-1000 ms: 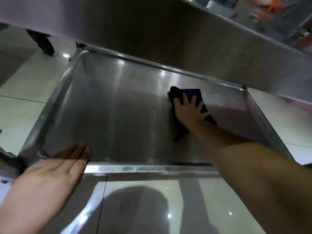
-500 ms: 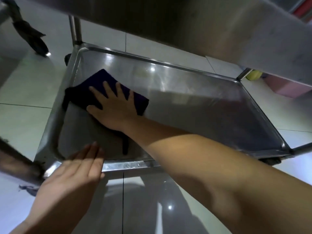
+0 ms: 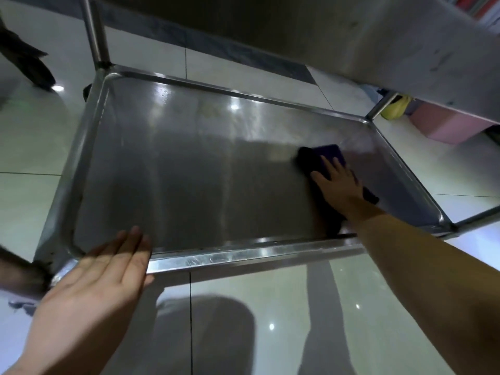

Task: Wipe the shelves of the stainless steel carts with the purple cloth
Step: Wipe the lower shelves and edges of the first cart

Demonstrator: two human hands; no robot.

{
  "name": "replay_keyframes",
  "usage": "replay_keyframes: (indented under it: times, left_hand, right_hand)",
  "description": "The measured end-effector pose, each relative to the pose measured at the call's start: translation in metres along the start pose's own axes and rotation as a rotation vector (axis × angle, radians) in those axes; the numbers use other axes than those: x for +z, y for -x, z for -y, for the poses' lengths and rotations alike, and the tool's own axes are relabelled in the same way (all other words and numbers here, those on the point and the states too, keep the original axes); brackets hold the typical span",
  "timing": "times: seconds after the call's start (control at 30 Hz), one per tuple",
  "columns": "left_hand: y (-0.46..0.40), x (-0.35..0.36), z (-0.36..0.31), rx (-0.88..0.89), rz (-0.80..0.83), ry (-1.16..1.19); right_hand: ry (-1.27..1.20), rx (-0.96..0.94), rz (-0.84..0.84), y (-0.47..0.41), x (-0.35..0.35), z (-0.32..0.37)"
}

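The left hand (image 3: 92, 277) is laid flat, fingers straight and together, on the near rim of the lower shelf (image 3: 243, 257). Further in, the purple cloth (image 3: 328, 158) is pressed to the shelf's right side under the spread right hand (image 3: 338, 185). Wiping is judged midway; the shelf above (image 3: 378, 36) cannot be assessed.

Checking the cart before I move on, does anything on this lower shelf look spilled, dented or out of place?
Nothing stands out. The lower shelf holds only the purple cloth under the right hand.
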State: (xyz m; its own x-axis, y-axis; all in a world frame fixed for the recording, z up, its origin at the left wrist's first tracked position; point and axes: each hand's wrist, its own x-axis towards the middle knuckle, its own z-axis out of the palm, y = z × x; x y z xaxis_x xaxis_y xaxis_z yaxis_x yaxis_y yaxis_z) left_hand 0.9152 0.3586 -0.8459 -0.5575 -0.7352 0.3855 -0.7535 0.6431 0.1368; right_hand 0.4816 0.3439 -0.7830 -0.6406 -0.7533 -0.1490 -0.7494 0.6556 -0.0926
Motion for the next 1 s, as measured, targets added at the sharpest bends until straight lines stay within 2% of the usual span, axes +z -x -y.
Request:
replay_keyframes:
  times: [0.1,0.2,0.27,0.37,0.57,0.77,0.9,1.0]
  left_hand:
    - [-0.003,-0.007,-0.004,-0.015,0.001,-0.002]
    - [-0.006,-0.014,-0.009,-0.047,-0.023,0.021]
    - [-0.007,-0.015,-0.01,-0.055,-0.056,0.038]
    - [-0.008,-0.013,-0.007,-0.03,-0.082,0.032]
    - [-0.008,-0.007,-0.006,-0.038,-0.092,0.003]
    - [-0.008,-0.005,-0.003,-0.05,-0.108,-0.016]
    - [-0.008,-0.004,-0.002,-0.046,-0.08,-0.02]
    - [-0.009,-0.006,0.0,-0.03,-0.055,-0.021]
  right_hand:
    - [-0.082,0.208,0.015,0.013,0.0,-0.017]
    - [-0.117,0.367,-0.006,0.029,0.013,0.005]
    - [-0.096,0.412,-0.018,0.031,0.02,0.036]
    - [-0.081,0.383,0.011,0.021,0.021,0.085]
    - [-0.063,0.113,0.019,0.008,0.03,0.178]
    - [-0.041,-0.16,0.011,0.034,0.05,0.276]
    - [-0.028,-0.466,0.035,0.064,0.06,0.326]
    - [0.02,-0.725,0.056,0.084,0.064,0.335]
